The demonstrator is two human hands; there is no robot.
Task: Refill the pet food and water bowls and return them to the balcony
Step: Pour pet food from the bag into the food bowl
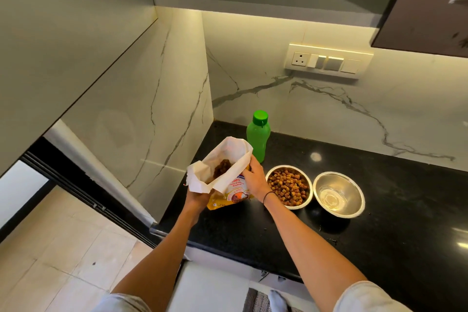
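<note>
- Black glossy stone tabletop [379, 210], marble-veined wall.
- Crinkly food bag [222, 172] stands upright, mouth upward; left hand [196, 201] and right hand [255, 180] each grip it closed-fingered.
- Round steel food bowl [288, 186] holds kibble; water bowl [338, 194] beside it.

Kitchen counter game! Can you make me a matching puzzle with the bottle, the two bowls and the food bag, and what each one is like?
Things:
1. green bottle
2. left steel bowl
3. right steel bowl
4. pet food bag

What it is like:
A. held open by both hands
B. full of brown kibble
C. standing upright with its cap on
D. has a little clear water at the bottom

Pairs: 1-C, 2-B, 3-D, 4-A

The left hand grips the bag's lower side, and the right hand holds its rim.
</note>
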